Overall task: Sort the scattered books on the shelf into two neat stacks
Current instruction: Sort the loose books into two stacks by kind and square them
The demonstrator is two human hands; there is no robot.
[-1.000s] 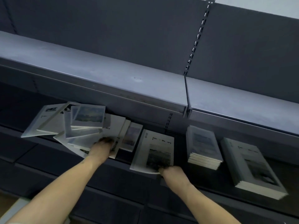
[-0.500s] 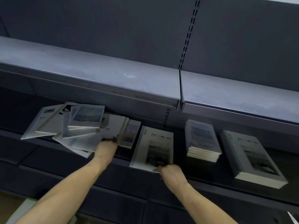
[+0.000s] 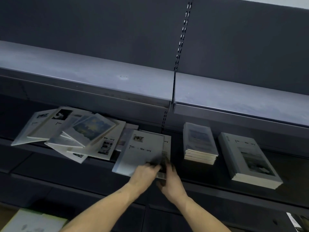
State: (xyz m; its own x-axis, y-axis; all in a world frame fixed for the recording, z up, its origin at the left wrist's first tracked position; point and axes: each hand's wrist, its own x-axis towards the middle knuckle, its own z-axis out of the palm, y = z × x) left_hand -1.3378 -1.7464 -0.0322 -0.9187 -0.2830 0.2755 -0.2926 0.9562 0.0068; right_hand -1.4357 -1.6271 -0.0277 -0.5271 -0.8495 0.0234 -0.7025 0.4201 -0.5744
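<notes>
**Two hands meet on one book at a dim shelf**

A person's left hand point(image 3: 145, 171) and right hand point(image 3: 170, 179) come together at the near edge of a pale book point(image 3: 142, 151) lying on the dark shelf point(image 3: 292, 166). The left fingers curl onto its cover; the right hand grips the corner of a second book point(image 3: 165, 149) just beneath, though blur hides the exact hold. To the left, a loose pile point(image 3: 80, 136) of overlapping books fans across the shelf, some hanging past its front edge. To the right stand two tidy stacks, apart from each other: a small stack point(image 3: 199, 143) and, farther right, a large stack point(image 3: 249, 158). An upper shelf point(image 3: 100, 77) runs overhead.
</notes>
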